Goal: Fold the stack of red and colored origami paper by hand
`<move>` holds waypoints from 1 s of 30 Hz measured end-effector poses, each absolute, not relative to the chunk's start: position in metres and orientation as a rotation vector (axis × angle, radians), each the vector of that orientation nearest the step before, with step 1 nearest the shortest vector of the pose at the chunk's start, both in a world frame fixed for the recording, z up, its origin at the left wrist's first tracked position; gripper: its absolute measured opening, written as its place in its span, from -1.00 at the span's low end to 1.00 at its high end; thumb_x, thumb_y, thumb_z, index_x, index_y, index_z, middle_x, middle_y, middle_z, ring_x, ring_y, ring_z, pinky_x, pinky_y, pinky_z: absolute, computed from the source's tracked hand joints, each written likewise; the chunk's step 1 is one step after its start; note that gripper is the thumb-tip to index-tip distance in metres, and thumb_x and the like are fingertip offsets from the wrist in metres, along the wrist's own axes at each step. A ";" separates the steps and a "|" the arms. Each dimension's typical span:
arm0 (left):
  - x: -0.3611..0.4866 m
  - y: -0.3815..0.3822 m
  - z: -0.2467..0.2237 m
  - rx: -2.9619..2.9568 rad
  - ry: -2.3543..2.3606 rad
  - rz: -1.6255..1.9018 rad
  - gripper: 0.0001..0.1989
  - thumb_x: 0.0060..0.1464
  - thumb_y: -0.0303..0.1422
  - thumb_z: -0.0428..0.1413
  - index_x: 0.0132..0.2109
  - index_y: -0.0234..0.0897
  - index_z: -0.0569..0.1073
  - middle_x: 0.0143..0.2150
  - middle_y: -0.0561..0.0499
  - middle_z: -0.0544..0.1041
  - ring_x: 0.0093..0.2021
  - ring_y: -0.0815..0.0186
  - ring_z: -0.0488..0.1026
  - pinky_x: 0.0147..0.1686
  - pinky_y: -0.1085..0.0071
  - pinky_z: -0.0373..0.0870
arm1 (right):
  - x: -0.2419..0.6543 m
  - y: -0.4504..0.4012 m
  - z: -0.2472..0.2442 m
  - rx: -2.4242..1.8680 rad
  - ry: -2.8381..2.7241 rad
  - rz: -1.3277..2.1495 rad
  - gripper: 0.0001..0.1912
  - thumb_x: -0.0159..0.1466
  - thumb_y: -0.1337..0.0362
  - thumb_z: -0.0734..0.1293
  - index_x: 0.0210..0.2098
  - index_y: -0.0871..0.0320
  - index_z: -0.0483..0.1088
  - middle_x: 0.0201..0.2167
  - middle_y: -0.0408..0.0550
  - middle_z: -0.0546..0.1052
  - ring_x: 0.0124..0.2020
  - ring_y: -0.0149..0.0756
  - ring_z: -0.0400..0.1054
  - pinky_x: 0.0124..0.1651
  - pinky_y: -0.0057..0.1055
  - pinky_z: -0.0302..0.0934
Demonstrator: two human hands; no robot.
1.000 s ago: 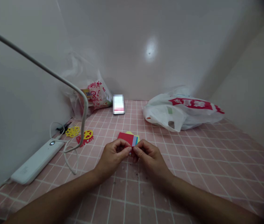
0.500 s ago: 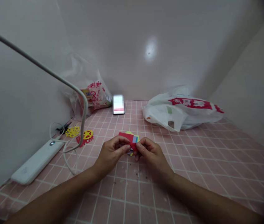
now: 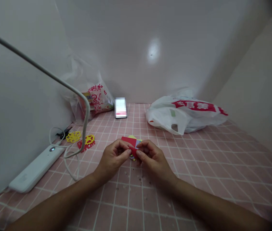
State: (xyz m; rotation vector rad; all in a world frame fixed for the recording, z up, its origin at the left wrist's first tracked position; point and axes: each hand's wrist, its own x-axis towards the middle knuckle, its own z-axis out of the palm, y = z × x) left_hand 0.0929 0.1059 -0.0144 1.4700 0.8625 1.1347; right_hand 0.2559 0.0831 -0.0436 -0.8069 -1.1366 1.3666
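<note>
A small piece of folded red paper (image 3: 133, 152) is pinched between my left hand (image 3: 114, 154) and my right hand (image 3: 151, 156), thumbs on the near side. The fingers cover much of it, so its exact folds cannot be made out. Just beyond and beneath the hands lies a loose pile of coloured paper (image 3: 129, 141), with red on top and yellow, blue and purple edges showing. To the left of my left hand are yellow paper cut-outs (image 3: 73, 137) in openwork shapes and a red cut-out (image 3: 87, 147), lying flat on the table.
On the left stand a white power strip (image 3: 38, 166) with a looped cable and dark scissors (image 3: 62, 133). A thick grey cable (image 3: 39, 66) crosses the upper left. A phone (image 3: 120, 108) leans at the back between two plastic bags (image 3: 99, 98). Small scraps dot the tiled tabletop (image 3: 116, 205).
Both hands stay over the pile, with the fingers shifting their hold on the red paper; more of its face shows between the thumbs. The whole view has slid slightly.
</note>
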 end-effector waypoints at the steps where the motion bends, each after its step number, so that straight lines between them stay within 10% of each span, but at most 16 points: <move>1: 0.093 0.106 -0.015 1.486 0.864 1.130 -0.91 0.02 -0.45 0.18 -0.41 -0.32 0.42 -0.33 0.03 0.51 -0.33 0.40 0.45 -0.29 0.47 0.40 | 0.256 0.083 -0.044 -0.803 -1.155 1.357 -0.90 0.25 0.25 0.37 -0.27 0.10 0.36 -0.47 -0.21 0.41 -0.50 -0.44 0.28 -0.43 -0.48 0.20; 30: 0.093 0.108 -0.018 1.220 0.903 0.978 -0.82 0.03 -0.31 0.21 -0.25 -0.32 0.48 -0.40 0.06 0.52 -0.40 0.39 0.45 -0.30 0.43 0.40 | 0.255 0.085 -0.040 -0.980 -1.093 1.412 -0.78 0.17 0.17 0.39 -0.44 0.17 0.33 -0.55 -0.22 0.38 -0.53 -0.45 0.20 -0.43 -0.46 0.08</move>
